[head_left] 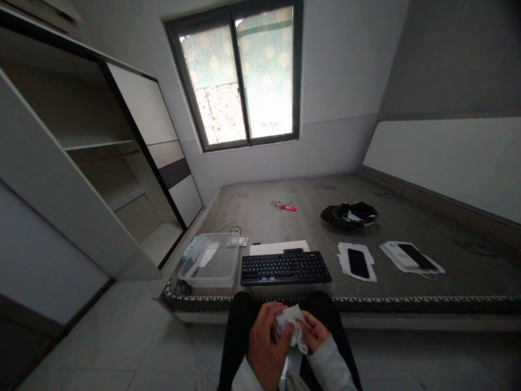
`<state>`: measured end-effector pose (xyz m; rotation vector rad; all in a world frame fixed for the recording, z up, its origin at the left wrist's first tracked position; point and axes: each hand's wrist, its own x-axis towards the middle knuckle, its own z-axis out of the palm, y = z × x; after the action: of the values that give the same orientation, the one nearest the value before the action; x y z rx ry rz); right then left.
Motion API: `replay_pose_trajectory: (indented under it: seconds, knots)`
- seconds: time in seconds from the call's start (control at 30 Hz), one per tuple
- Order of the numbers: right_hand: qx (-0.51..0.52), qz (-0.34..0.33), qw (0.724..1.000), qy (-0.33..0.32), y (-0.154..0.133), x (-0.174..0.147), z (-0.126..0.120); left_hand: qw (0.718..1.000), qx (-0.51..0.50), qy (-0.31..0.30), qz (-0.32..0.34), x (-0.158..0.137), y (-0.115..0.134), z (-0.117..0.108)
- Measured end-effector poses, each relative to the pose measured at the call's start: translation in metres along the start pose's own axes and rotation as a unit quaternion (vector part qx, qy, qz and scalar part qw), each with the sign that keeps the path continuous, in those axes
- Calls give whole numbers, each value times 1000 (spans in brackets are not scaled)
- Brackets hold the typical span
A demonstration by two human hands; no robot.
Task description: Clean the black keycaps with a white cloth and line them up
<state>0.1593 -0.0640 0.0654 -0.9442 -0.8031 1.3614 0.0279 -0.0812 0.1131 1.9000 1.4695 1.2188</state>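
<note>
My left hand (266,339) and my right hand (315,331) meet above my lap, fingers curled around a crumpled white tissue (292,314). A small white loop hangs from the tissue's lower side; whether it is part of the tissue or a separate cord, I cannot tell. Anything wrapped inside is hidden. Just beyond my knees, a black keyboard (285,268) lies on the mattress (264,220) near its front edge. Left of the keyboard stands a clear plastic box (222,263) with a white paper or packet and something light blue in it.
Right of the keyboard, a black phone (358,264) lies on a white sheet; another dark-screened device (417,256) lies farther right, beside a white item. Farther back are a dark cap (356,216) and a red object (288,207). An open wardrobe (122,163) stands left.
</note>
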Motion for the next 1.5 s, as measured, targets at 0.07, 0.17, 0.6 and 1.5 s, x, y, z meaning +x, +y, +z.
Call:
replay_pose_trajectory:
  seconds: [0.07, 0.17, 0.6, 1.5]
  knots:
    - [-2, 28, 1000, 4, -3, 0, 2, 1000, 12, -19, -19, -1, 0, 2]
    - [-1, 50, 998, 33, -3, -1, 2, 998, 26, -30, -45, -2, -1, 3]
    - [23, 99, 995, 12, 21, 5, -8, 985, -67, -24, -156, -7, -18, 12]
    - [-16, 96, 995, 35, 42, 16, -15, 984, -36, -61, -166, 6, -25, 16]
